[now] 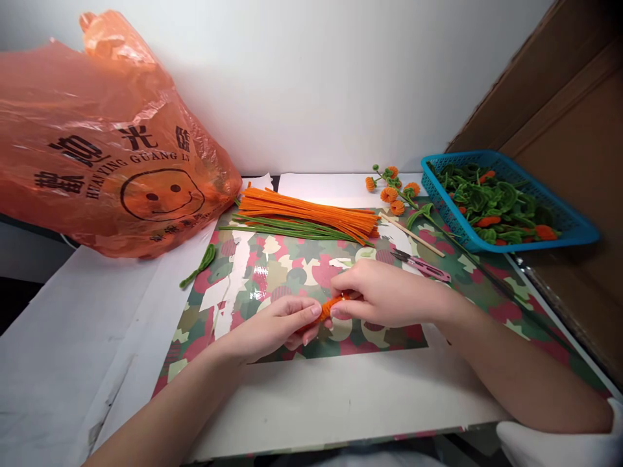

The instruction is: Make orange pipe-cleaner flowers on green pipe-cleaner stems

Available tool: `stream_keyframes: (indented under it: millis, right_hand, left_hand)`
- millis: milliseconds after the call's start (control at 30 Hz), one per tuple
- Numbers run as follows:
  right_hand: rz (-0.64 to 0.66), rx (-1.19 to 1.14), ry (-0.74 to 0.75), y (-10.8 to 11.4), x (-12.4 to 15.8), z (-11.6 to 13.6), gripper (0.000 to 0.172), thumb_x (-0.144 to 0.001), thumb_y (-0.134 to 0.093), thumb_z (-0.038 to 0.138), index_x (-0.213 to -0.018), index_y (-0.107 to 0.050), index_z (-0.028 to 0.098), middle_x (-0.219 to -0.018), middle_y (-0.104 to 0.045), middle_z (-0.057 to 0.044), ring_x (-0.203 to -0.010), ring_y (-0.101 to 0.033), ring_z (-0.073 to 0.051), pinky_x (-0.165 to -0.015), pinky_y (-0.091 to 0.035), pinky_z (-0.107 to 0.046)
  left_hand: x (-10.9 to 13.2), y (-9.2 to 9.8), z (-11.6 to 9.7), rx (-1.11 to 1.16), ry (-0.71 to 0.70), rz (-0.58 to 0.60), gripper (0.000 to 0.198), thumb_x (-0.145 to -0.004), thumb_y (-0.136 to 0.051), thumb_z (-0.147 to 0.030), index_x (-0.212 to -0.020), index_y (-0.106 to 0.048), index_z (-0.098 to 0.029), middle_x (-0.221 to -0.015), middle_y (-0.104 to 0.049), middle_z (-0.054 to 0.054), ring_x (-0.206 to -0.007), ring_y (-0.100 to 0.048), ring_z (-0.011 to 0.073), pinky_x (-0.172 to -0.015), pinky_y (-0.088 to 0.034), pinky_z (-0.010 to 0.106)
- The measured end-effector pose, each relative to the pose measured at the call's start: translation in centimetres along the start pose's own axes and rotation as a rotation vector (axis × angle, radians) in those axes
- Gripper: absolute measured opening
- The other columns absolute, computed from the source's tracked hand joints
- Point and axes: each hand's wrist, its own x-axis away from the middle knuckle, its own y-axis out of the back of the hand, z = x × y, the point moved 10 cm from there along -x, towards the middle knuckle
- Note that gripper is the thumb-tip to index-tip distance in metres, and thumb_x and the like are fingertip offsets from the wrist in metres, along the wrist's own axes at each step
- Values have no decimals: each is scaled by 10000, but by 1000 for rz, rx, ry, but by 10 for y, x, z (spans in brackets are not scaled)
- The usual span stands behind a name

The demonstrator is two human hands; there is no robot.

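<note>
My left hand (275, 326) and my right hand (384, 293) meet over the patterned mat (272, 272), both pinching one short orange pipe cleaner piece (329, 305) between the fingertips. Most of that piece is hidden by my fingers. Behind my hands lies a bundle of long orange pipe cleaners (311, 211) with several green pipe cleaners (277, 228) beneath it.
A large orange plastic bag (107, 143) fills the back left. A blue basket (511, 198) of green and orange pieces stands at the right. Finished orange flowers (392, 188), a wooden stick (413, 237), pink scissors (423, 264) and a green scrap (200, 264) lie on the mat.
</note>
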Motion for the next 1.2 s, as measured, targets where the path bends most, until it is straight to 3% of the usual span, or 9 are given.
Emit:
stream_keyframes:
  millis: [267, 633, 833, 933, 1200]
  right_hand:
    - [7, 31, -2, 0, 2, 0, 285, -840, -522, 256, -611, -373, 174, -515, -355, 63, -482, -281, -70, -501, -166, -254]
    - [-7, 14, -6, 0, 0, -2, 298, -843, -527, 260, -608, -366, 174, -515, -362, 63, -480, -285, -68, -494, -173, -247]
    - [31, -79, -45, 3, 3, -7, 253, -861, -486, 228, -648, -357, 182, -538, -427, 68, -435, -342, -49, -472, -190, -233]
    - [74, -112, -80, -1, 5, -12, 258, -902, -428, 269, -664, -386, 179, -571, -488, 48, -422, -389, -51, -467, -195, -238]
    - [29, -15, -43, -1, 0, -9, 285, -869, -476, 276, -618, -389, 176, -514, -373, 59, -469, -293, -73, -486, -174, -241]
  left_hand:
    - [-2, -1, 3, 12, 4, -24, 399, -876, -482, -552, -737, -443, -180, -670, -396, -49, -525, -262, 70, -494, -232, 218]
    - [-3, 2, -2, 38, -45, -92, 377, -852, -540, -525, -728, -431, -186, -654, -413, -56, -541, -278, 77, -507, -252, 212]
    - [-1, 9, -7, 36, -69, -146, 315, -871, -509, -468, -783, -524, -166, -702, -570, -4, -528, -292, 80, -497, -224, 234]
    - [1, 14, -9, -12, -50, -195, 318, -877, -491, -429, -713, -543, -161, -669, -591, 9, -534, -306, 95, -503, -224, 250]
    - [-2, 10, -2, 77, -14, -168, 377, -830, -549, -516, -690, -512, -168, -650, -573, -8, -496, -245, 78, -493, -181, 251]
